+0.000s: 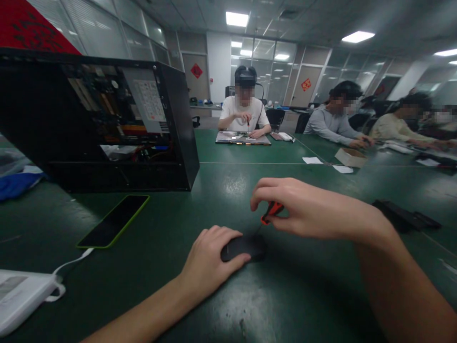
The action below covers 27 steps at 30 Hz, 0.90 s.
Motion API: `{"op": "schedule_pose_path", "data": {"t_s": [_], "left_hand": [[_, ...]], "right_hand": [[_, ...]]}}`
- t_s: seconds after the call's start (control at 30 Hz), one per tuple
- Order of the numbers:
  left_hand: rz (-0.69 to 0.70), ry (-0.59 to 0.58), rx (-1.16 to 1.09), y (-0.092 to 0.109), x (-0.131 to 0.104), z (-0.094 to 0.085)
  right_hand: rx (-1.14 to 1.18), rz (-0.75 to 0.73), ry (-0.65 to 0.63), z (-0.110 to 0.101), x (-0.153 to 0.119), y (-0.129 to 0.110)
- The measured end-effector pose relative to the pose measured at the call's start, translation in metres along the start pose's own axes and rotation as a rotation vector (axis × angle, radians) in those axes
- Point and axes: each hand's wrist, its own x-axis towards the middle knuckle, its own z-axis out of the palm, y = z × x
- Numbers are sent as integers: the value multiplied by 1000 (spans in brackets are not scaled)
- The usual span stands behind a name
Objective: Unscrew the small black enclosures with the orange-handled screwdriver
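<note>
A dark computer mouse [253, 248] lies on the green table, gripped along its sides by my left hand [215, 252]. My right hand [298, 207] is closed around the red and black handle of a screwdriver [274, 210]. The screwdriver slants down toward the mouse's right end, where its thin shaft appears to meet the mouse. Whether the tip sits in a screw is too small to tell.
An open black computer case [165, 174] stands at the left. Before it lie a green-edged phone [114, 223] and a white device [22, 296] joined by a cable. A black object [406, 216] rests at the right. Co-workers sit across the green table [228, 305].
</note>
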Motion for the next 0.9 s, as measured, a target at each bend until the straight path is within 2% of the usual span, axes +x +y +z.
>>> {"op": "schedule_pose_path", "data": {"t_s": [0.1, 0.2, 0.33, 0.43, 0.63, 0.9], "left_hand": [[-1, -7, -40, -3, 0, 0], [17, -1, -59, -2, -2, 1], [33, -1, -63, -1, -3, 0], [57, -5, -69, -1, -2, -1], [86, -23, -63, -1, -3, -1], [111, -29, -76, -2, -5, -1]], "right_hand": [[-33, 19, 7, 2, 1, 2], [-76, 40, 72, 8, 5, 6], [-60, -13, 120, 13, 9, 4], [-28, -35, 100, 13, 9, 2], [-43, 29, 84, 9, 6, 2], [66, -110, 18, 6, 8, -10]]}}
